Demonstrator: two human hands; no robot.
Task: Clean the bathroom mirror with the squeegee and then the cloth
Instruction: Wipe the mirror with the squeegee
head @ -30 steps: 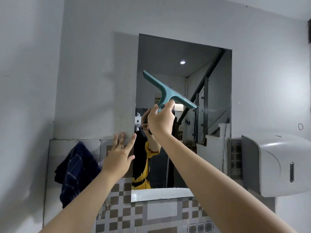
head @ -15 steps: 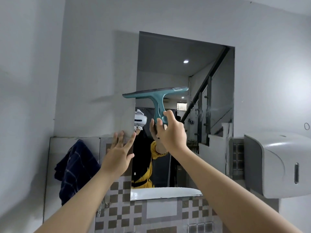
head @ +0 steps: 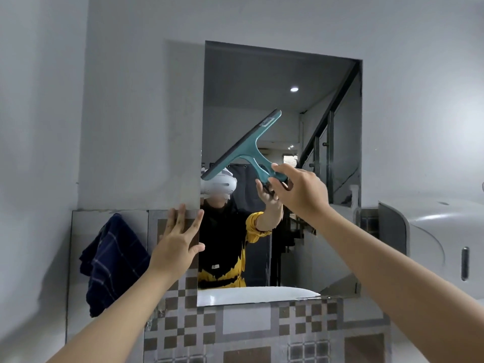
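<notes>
One squeegee (head: pixel 246 150) in play, gripped by the handle in the right hand (head: pixel 301 195), fingers curled round it. Blade now tilted steeply, lower end at the left edge of the mirror (head: pixel 262 82), upper end toward the middle; half a second ago level, a second ago slanted the other way. Looks like re-angling between strokes on the glass, so probably still in the squeegee stage. Left hand (head: pixel 178 242) flat, fingers spread, pressed on the mirror's lower left edge as before. Dark checked cloth (head: pixel 110 263) hanging untouched on the wall to the left, waiting for its turn.
</notes>
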